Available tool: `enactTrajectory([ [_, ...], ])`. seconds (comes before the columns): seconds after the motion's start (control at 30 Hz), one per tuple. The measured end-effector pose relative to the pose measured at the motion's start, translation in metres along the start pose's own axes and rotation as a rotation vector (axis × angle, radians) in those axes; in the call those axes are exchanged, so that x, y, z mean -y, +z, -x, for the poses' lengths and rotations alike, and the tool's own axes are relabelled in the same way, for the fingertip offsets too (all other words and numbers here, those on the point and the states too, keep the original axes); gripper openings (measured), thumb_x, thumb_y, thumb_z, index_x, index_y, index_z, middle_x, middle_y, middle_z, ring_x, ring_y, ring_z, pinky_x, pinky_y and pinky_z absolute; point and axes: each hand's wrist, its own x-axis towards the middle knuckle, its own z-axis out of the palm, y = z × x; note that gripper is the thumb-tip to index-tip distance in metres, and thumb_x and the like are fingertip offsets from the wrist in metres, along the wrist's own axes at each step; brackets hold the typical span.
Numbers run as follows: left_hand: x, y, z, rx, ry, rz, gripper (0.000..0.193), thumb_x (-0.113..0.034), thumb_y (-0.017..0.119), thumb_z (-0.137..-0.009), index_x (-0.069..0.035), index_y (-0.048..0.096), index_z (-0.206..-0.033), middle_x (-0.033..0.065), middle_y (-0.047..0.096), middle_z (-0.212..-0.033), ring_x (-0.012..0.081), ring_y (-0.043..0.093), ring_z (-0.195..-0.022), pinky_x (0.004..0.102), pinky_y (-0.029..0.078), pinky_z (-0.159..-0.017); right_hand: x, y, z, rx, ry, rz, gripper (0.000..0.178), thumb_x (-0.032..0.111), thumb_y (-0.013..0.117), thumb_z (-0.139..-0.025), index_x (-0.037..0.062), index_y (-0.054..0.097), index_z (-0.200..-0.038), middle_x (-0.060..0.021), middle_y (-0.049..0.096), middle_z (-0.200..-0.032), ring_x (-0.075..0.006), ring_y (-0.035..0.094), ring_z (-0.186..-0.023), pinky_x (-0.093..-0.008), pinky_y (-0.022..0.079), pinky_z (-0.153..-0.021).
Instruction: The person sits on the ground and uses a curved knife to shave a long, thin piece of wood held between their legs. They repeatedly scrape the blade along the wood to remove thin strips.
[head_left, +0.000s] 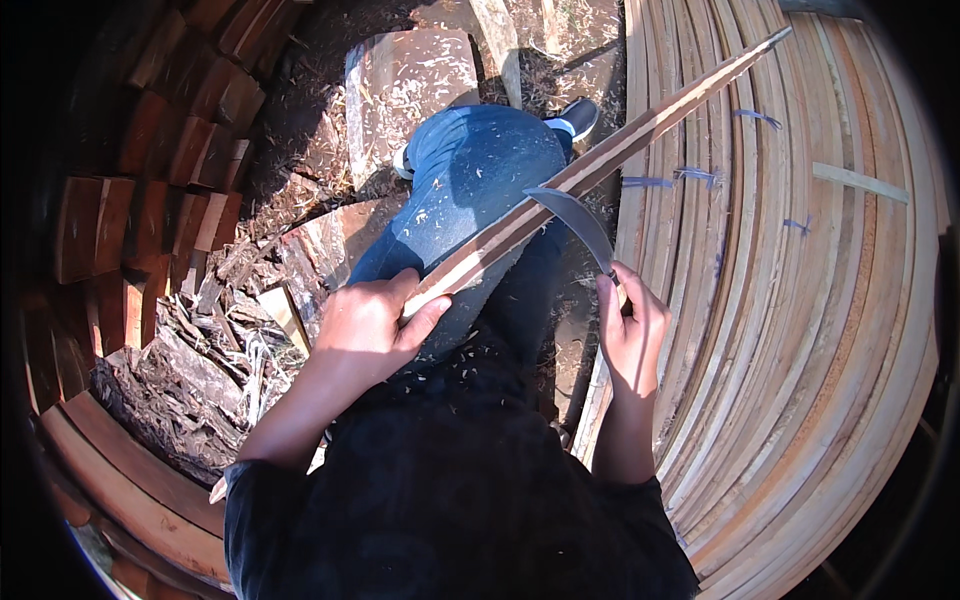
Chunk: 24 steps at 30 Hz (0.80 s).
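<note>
My left hand [374,325] is closed around the near end of a long wooden strip [484,248], which slants away to the upper right across my jeans-clad leg. The strip's far end reaches over the stacked slats. In my right hand [634,322] is the handle of a knife with a curved grey blade [578,221]. The blade lies over the strip about midway along, its tip past the strip's left edge. Most of the handle is hidden inside my fingers.
Long thin wooden slats [740,300] are stacked on the right, some tied with purplish strips. Short blocks of wood [150,230] are piled at the left. Bark and shavings [215,370] cover the ground there. A flat wood slab [415,85] lies ahead, by my shoe [577,117].
</note>
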Motion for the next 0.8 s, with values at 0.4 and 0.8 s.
enactTrajectory([
  [0.4,0.003,0.021,0.011,-0.104,-0.052,0.046,0.034,-0.034,0.065,-0.086,-0.003,0.054,-0.074,0.0148,0.055,-0.058,0.0337,0.059,-0.054,0.0408,0.045,-0.049,-0.012,0.008,-0.038,-0.035,-0.169,0.097,0.021,0.011,0.072,-0.080,0.0033,0.065,-0.098,-0.0150,0.064,-0.076,-0.0260,0.063,-0.057,-0.0336,0.047,-0.050],
  [0.8,0.001,0.020,0.012,-0.091,-0.039,0.053,0.024,-0.023,0.062,-0.086,-0.001,0.054,-0.081,0.0182,0.055,-0.062,0.0385,0.059,-0.057,0.0435,0.044,-0.052,-0.004,-0.004,-0.037,-0.054,-0.038,0.050,0.019,0.013,0.073,-0.081,-0.0004,0.067,-0.092,-0.0125,0.064,-0.070,-0.0162,0.059,-0.057,-0.0279,0.045,-0.052],
])
